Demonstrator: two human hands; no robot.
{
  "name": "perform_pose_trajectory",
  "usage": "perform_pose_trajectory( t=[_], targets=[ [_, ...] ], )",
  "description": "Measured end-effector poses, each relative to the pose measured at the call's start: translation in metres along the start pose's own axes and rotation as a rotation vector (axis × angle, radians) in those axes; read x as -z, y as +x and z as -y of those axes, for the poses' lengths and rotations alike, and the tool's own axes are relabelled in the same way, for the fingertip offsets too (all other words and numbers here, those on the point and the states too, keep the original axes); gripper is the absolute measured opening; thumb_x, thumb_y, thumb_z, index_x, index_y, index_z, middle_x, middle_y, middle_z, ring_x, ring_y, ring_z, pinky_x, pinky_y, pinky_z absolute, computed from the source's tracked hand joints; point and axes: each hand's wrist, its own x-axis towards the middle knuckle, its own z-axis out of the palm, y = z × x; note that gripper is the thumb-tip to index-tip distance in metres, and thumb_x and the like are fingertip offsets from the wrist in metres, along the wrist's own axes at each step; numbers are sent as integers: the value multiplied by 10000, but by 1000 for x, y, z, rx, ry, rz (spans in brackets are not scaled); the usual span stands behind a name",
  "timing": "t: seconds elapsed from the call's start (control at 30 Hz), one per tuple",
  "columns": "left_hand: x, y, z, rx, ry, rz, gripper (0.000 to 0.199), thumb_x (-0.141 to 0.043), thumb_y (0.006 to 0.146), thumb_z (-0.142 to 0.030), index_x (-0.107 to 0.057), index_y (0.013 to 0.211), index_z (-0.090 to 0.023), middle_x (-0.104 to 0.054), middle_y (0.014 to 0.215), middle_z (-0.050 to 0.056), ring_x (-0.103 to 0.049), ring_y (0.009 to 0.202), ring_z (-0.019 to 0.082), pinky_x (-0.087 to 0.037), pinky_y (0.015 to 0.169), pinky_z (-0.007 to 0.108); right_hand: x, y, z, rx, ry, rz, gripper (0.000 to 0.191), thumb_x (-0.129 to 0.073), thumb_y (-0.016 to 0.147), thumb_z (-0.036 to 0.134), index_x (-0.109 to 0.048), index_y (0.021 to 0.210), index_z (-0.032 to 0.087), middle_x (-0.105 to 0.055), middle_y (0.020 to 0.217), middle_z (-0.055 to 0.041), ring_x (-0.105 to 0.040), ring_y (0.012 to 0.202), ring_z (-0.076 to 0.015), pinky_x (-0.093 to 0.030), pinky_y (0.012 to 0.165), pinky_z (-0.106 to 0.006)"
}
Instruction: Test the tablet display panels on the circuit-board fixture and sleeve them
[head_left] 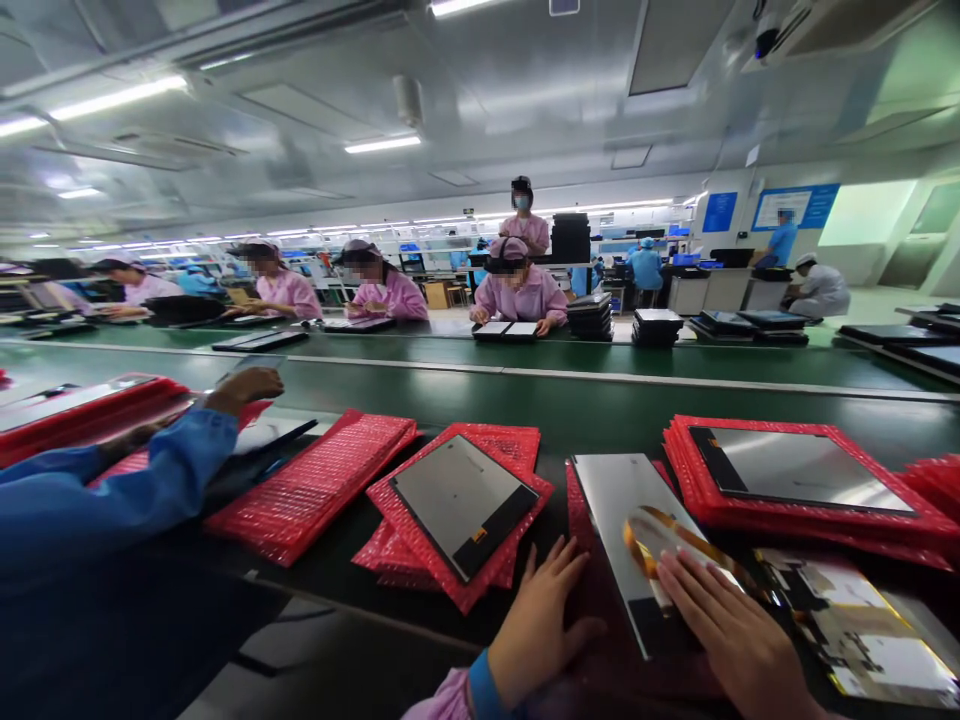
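Near edge of the workbench: left hand lies flat, fingers spread, gripping nothing, just beside a silver display panel. Right hand presses open-palmed on that panel's orange flex cable, grasping nothing. Three more panels show: one on a red bubble-wrap sleeve, one on a red stack, one reflective and cut off at the right corner. A co-worker's blue sleeve hides the left side. Beyond, a green conveyor; five pink-coated workers, faces blurred, under ceiling strip lights.

head view looks forward across the workbench, hands close below.
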Motion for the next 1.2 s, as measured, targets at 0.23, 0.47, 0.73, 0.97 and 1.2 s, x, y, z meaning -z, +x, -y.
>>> perform_pose_trajectory(
  t=[0.23, 0.47, 0.73, 0.97, 1.2],
  targets=[
    [7, -3, 11, -20, -117, -12, 673, -711, 709, -190, -549, 1362, -186, -399, 1536, 117, -260, 1470, 323, -52, 1206, 606, -10, -9, 16, 14, 3, 116, 399, -268, 1036, 108, -557, 1307, 58, -585, 1307, -131, -577, 1157, -269, -128, 1164, -418],
    [5, 21, -1, 32, -406, -168, 274, -460, 900, -188, -692, 1036, -134, -731, 1108, 126, -668, 1072, 233, -481, 997, 391, 9, 25, 19, -518, 679, 627, 270, -590, 893, 183, -608, 1158, 136, -671, 1088, -122, -608, 1028, -315, -455, 889, -443],
    [-12, 74, -9, 151, -659, 257, 88, -598, 834, -198, -566, 893, -141, -637, 534, -47, -620, 404, 124, -483, 438, 217, -10, 64, 9, -718, 985, 841, 358, -620, 712, -85, -621, 988, 141, -649, 722, 39, -616, 598, -142, -387, 496, -189],
    [-5, 110, -5, 120, -672, 514, 153, -707, 775, -115, -594, 674, -131, -619, 503, -66, -553, 382, 81, -476, 441, 209, -14, 52, 18, -773, 906, 793, 255, -613, 701, -78, -619, 824, 146, -603, 597, 53, -608, 537, -145, -382, 465, -181],
    [5, 122, -7, 9, -898, 299, 162, -601, 892, -137, -567, 734, -130, -554, 601, -73, -499, 468, 43, -370, 403, 142, -16, 17, -12, -779, 381, 445, 275, -399, 967, 185, -619, 1129, 149, -668, 989, -126, -643, 907, -283, -501, 809, -389]
  ],
)
